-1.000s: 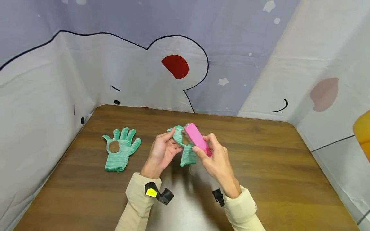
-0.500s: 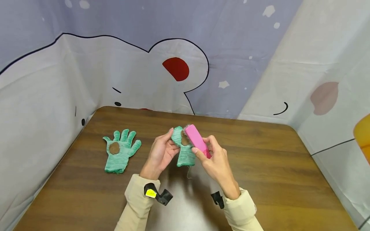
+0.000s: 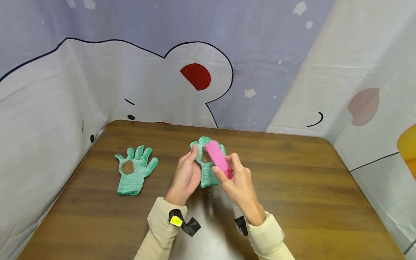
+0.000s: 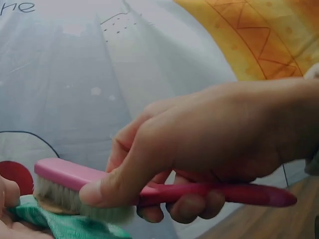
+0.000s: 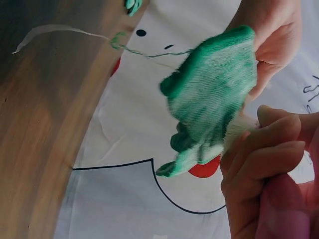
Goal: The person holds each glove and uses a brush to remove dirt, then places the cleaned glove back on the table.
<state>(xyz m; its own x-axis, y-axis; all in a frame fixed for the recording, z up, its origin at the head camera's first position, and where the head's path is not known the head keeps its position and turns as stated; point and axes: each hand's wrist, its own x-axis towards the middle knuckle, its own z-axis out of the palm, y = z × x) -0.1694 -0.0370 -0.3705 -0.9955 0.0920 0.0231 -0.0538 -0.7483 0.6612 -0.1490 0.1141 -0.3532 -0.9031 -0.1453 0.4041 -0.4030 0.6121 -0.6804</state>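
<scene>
Head view shows a big cloth (image 3: 260, 65) with a bear drawing hanging behind a brown table (image 3: 292, 180). Over the table, a person's two hands work close together. The left hand (image 3: 186, 177) pinches a green glove, its thumb on the front and its fingers behind. The right hand (image 3: 240, 182) grips a pink brush by its handle. The held glove (image 3: 209, 175) is up off the table, between the two hands. Half a second ago its fingers were mostly out of sight; now they stick up past the brush, and the left hand has turned a bit. That looks like a help, since more of the glove faces the brush. The other glove (image 3: 134, 180) lies on the table to the left, in the same place as before. The pink brush (image 3: 218, 159) leans across the held glove, and in the left wrist view its pale bristles (image 4: 65, 194) touch a brown patch (image 4: 57, 206). A thin loose thread (image 5: 149, 55) hangs off the glove's cuff. No box, cup or bowl shows in any view, and I cannot tell if anything is inside the gloves.
</scene>
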